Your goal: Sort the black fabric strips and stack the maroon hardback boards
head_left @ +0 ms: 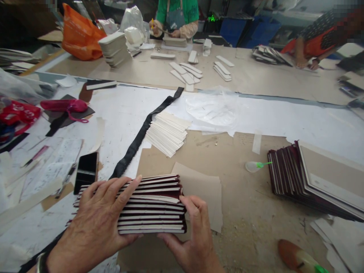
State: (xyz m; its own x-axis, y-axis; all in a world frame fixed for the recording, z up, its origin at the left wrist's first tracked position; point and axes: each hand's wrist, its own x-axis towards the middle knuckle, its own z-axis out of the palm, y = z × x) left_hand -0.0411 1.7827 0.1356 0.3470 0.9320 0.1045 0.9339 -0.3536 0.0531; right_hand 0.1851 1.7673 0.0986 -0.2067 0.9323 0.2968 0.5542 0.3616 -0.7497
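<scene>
A stack of thin white-edged panels with dark maroon covering [152,217] lies near the front, its layered edges toward me. My left hand [98,212] grips it from the left, fingers over the far side and thumb along the near edge. At the right end, my right hand [196,231] holds the same stack between its thumb and fingers. Beneath and behind the stack is a sheet of beige card [203,189]. A fanned pile of white strips [168,132] lies just beyond. Beside my left hand is a black phone [86,168].
A larger stack of maroon-edged boards [330,178] stands at right, near a small green-tipped bottle [253,166] and a brown bottle [292,254]. A black strip [145,129] crosses the table. Across it, two people work near white pieces [184,72] and an orange bag [81,36].
</scene>
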